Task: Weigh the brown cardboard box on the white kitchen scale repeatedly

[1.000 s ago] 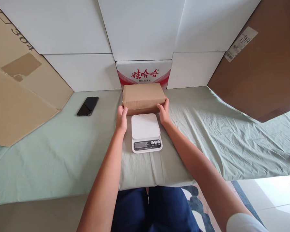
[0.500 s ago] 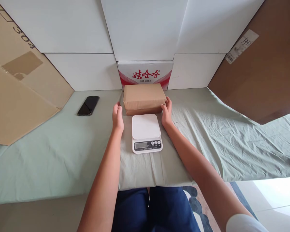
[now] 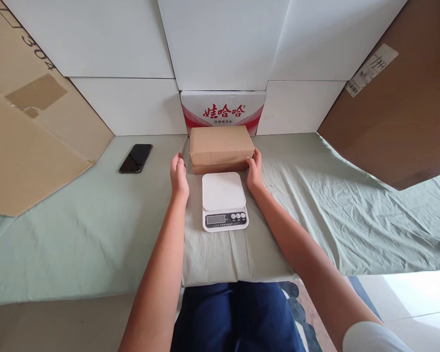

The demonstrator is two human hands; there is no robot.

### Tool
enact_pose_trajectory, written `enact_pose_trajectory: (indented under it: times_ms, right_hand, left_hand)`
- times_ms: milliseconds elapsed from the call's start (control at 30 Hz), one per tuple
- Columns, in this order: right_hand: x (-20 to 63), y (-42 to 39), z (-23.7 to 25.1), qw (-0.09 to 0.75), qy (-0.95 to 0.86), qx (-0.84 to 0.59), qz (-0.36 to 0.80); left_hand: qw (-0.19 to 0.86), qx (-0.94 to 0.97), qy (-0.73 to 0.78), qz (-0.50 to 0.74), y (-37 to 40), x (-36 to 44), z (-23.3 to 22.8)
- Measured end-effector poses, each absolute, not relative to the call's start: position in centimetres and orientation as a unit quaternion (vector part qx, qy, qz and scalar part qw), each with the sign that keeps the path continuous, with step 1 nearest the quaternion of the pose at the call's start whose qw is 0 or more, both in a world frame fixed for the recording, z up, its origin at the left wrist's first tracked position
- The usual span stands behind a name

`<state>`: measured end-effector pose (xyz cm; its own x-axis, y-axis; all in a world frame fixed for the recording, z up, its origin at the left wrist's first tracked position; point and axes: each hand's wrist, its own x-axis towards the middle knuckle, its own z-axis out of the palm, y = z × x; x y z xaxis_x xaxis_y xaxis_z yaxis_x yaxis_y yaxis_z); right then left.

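Note:
A small brown cardboard box [image 3: 222, 139] lies flat on the cloth, just behind a white kitchen scale [image 3: 224, 191]. Nothing rests on the scale's platform, and its display looks blank. My left hand [image 3: 179, 177] stands on edge left of the box with a gap between them, fingers extended and slightly curled, holding nothing. At the box's front right corner is my right hand [image 3: 254, 170], its thumb by the front face and its fingers along the right side, touching it with a loose, open hand.
A black smartphone [image 3: 136, 158] lies to the left on the green cloth [image 3: 77, 220]. A white and red printed carton [image 3: 258, 105] stands behind the box, among white panels [image 3: 220, 44]. Large cardboard sheets flank the table, left [image 3: 33, 142] and right [image 3: 399, 117].
The whole view has shifted slightly. Both hands, the box and the scale keep nearly the same places relative to one another.

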<state>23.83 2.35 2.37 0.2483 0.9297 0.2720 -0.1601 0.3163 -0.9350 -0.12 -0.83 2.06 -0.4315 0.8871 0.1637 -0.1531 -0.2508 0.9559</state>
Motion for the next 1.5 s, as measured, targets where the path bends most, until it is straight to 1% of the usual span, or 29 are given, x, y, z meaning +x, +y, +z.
enact_pose_trajectory:
  times_ms: [600, 733, 867, 1067, 1367, 1500]
  right_hand:
    - [23.7, 2.4, 2.6, 0.662, -0.473, -0.428, 0.392]
    - [23.8, 2.3, 2.6, 0.656, -0.481, -0.434, 0.387]
    - [23.9, 2.5, 2.4, 0.65, -0.495, -0.436, 0.377]
    - [23.9, 2.5, 2.4, 0.642, -0.51, -0.441, 0.365]
    - [23.7, 2.0, 2.8, 0.632, -0.526, -0.44, 0.36]
    - [23.6, 1.9, 3.0, 0.625, -0.53, -0.447, 0.359]
  left_hand:
    - [0.391, 0.379, 0.475, 0.692, -0.7, 0.2, 2.4]
    - [0.398, 0.42, 0.463, 0.671, -1.0, 0.5, 2.3]
    - [0.377, 0.472, 0.445, 0.661, -1.4, 0.9, 2.3]
    - [0.361, 0.475, 0.453, 0.662, -1.6, 1.3, 2.3]
    - [0.367, 0.48, 0.46, 0.65, -1.2, 1.0, 1.6]
    - [0.38, 0.492, 0.436, 0.65, -0.8, 0.9, 1.1]
